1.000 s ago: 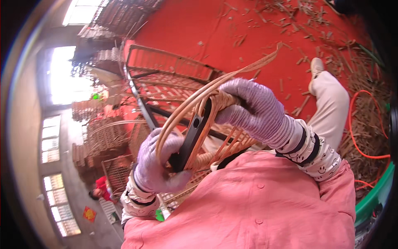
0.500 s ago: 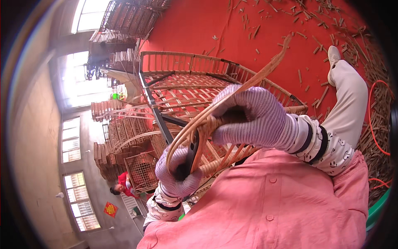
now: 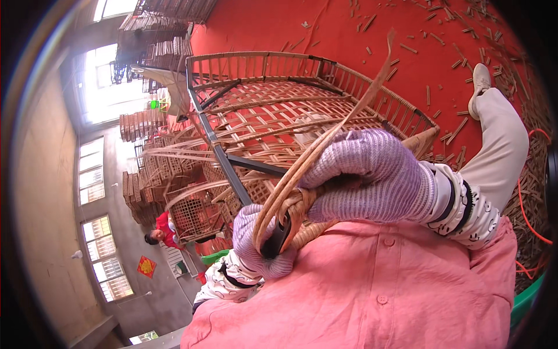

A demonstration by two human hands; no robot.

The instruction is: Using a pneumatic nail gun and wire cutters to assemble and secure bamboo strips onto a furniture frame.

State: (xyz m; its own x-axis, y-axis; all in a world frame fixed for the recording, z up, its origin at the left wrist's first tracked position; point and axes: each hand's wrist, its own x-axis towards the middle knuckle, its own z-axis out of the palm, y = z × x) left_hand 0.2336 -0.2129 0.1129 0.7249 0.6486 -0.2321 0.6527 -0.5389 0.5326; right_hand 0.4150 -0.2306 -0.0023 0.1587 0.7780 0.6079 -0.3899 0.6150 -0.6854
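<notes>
Both my hands wear purple and white striped knit gloves. In the fingers of my right hand [image 3: 386,174] are pinched long tan cane strips [image 3: 334,131], which curve down past my left hand, one tail sticking up and away. My left hand [image 3: 245,230] is closed around the end of a black metal bar [image 3: 281,235], beside a joint wrapped in cane [image 3: 297,205]. Both belong to a woven cane frame [image 3: 261,107] with black metal supports [image 3: 210,136] and a spindled rim, leaning before my chest. Parts of both hands' fingertips are hidden.
Red floor covering [image 3: 261,29] is strewn with cut cane scraps [image 3: 456,131], heaped at right beside an orange cord [image 3: 521,200]. Stacked woven pieces [image 3: 139,189] stand at left. A person in red [image 3: 165,228] is farther off. My leg [image 3: 497,136] stretches out at right.
The view has shifted, so the background sits farther left and higher. Both hands appear slightly lower and to the right, still holding the strips and the bar.
</notes>
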